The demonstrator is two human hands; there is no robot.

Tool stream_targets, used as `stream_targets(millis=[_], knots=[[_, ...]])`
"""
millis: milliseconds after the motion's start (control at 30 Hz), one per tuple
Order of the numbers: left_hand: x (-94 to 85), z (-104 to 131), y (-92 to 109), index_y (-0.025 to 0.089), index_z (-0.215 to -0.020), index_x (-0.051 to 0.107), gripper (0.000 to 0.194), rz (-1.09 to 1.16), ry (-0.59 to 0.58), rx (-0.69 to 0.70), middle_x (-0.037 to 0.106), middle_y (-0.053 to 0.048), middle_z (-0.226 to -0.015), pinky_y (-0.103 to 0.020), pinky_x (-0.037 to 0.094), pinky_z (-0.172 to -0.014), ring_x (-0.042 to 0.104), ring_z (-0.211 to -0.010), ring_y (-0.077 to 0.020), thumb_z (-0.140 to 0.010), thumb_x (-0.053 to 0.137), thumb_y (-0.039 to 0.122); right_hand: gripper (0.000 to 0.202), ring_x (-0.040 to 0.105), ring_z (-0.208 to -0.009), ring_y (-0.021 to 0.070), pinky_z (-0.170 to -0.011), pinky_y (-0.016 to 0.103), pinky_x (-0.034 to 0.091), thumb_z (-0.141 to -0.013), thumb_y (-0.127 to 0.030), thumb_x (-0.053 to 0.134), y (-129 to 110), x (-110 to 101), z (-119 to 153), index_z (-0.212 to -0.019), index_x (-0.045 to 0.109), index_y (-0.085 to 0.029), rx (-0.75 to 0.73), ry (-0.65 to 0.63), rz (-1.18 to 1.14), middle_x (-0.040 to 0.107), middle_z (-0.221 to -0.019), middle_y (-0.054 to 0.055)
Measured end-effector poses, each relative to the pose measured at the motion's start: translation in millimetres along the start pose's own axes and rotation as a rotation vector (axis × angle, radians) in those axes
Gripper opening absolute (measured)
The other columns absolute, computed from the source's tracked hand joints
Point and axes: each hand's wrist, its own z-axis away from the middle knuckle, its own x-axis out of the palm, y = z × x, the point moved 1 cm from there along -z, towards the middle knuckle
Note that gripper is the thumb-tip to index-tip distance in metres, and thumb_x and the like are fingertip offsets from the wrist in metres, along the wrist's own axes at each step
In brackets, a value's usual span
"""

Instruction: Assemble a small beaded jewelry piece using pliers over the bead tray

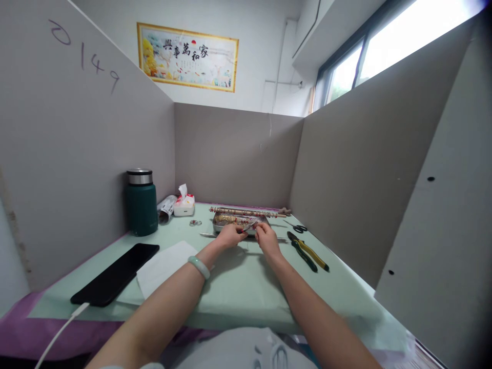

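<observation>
My left hand (pixel 230 236), with a pale green bangle (pixel 199 267) on its wrist, is closed in a pinch at the near edge of a metal tray (pixel 216 230). A small thin greyish piece (pixel 249 226) shows at its fingertips, too small to name. My right hand (pixel 266 239) is also pinched, close beside it on the right; what its fingers hold is hidden. Small gold and red beads (pixel 234 219) lie in the tray. A rod strung with beads (pixel 242 211) rests across the tray's far side. Thin metal rods (pixel 208 235) lie along the near side.
Green-and-yellow pliers (pixel 307 252) and black-handled scissors (pixel 298 227) lie at right. Left are a green bottle (pixel 141 205), a tissue pack (pixel 184 205), small rings (pixel 195 223), white paper (pixel 165 266) and a phone (pixel 117 274) with a white cable (pixel 61 330). Grey partitions (pixel 238 154) enclose the table.
</observation>
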Motion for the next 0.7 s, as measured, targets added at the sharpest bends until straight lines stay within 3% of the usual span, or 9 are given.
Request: stream_targets(millis=[233,433,700], knots=[[2.3,1.0,1.1,0.014,-0.066,0.060,0.024,0.181,-0.094,-0.089,0.048,0.003,-0.045,-0.022,0.035,-0.042,0.044,-0.040,-0.0096,-0.076,0.054,0.035,0.026,0.043,-0.053,0.0135,-0.052,0.024,0.032,-0.078,-0.040,0.043,1.7,-1.1,0.8,-0.080,0.057,-0.018,-0.060,0.029,0.116,0.053,-0.057,-0.001],[-0.5,6.9,6.3,0.015,-0.060,0.054,0.029,0.255,-0.168,-0.068,0.045,0.005,-0.043,-0.021,0.033,-0.040,0.040,-0.036,-0.0075,-0.075,0.055,0.039,0.027,0.050,-0.062,0.0167,-0.060,0.026,0.036,-0.080,-0.038,0.038,0.1,-2.8,3.1,-0.082,0.058,-0.020,-0.118,0.044,0.271,0.060,-0.067,0.002],[-0.4,9.7,8.2,0.014,-0.067,0.058,0.020,0.327,-0.195,-0.079,0.046,0.004,-0.044,-0.022,0.032,-0.037,0.039,-0.034,-0.0079,-0.072,0.055,0.033,0.026,0.048,-0.059,0.0157,-0.057,0.026,0.034,-0.080,-0.038,0.038,3.1,-2.7,0.8,-0.071,0.054,-0.020,-0.098,0.026,0.280,0.057,-0.063,0.001]])
